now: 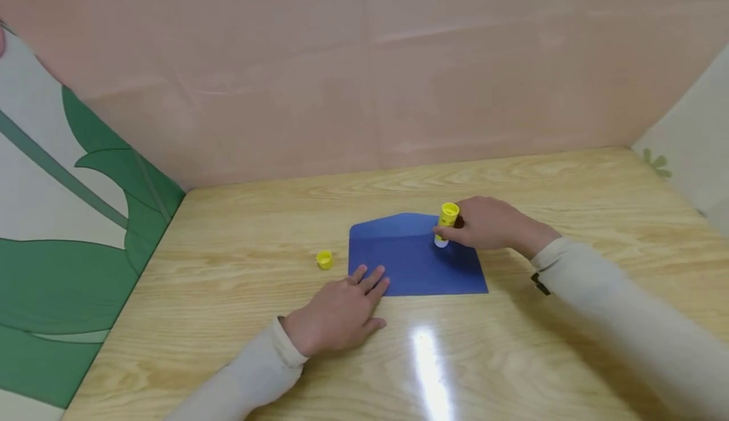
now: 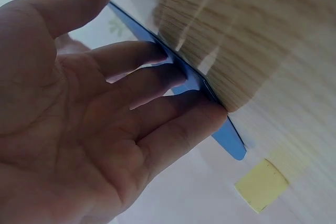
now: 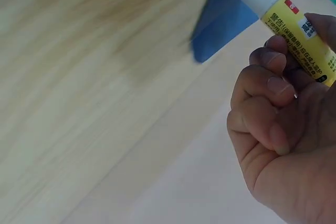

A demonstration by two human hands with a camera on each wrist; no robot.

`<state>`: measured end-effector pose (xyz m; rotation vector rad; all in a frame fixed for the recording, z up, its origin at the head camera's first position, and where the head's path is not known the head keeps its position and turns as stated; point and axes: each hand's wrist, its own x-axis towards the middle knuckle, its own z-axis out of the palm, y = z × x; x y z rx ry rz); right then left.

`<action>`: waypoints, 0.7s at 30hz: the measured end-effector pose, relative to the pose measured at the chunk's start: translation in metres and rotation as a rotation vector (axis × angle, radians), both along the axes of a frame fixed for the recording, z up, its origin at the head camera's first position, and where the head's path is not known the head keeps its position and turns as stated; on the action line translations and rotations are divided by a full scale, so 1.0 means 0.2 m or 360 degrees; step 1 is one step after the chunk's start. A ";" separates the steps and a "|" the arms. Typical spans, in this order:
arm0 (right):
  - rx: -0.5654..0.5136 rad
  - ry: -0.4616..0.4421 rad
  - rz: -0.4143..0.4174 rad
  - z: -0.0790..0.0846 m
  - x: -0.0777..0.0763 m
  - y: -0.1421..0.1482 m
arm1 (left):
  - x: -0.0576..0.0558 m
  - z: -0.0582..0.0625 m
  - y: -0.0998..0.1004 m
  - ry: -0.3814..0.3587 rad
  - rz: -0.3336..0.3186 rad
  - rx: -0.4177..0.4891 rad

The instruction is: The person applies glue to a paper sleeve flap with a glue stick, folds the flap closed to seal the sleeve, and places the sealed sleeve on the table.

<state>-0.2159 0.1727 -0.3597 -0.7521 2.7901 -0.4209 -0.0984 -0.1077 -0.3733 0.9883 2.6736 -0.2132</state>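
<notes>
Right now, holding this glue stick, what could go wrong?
Your right hand holds the glue stick near the fold of the flap, so it might stray past that line. Your left hand touches only the near left part of the envelope, so it could twist. The loose cap could get bumped.

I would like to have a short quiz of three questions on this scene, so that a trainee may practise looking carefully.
1. Which hand grips the yellow tube?
2. True or false: fingers of the left hand touch the blue envelope.
3. Where does the yellow cap lie?
A. On the blue envelope
B. On the wooden table
C. In the left hand

Key:
1. The right hand
2. True
3. B
</notes>
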 end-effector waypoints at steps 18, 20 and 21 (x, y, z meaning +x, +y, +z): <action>-0.0003 0.0073 -0.0059 0.00 0.05 0.20 | -0.01 0.00 -0.01 0.0008 -0.0026 0.0019; 0.0000 0.0086 -0.0046 0.00 0.05 0.20 | -0.01 0.00 -0.02 0.0004 -0.0024 0.0016; 0.0002 0.0091 -0.0040 0.00 0.05 0.20 | -0.01 0.00 -0.02 0.0002 -0.0022 0.0017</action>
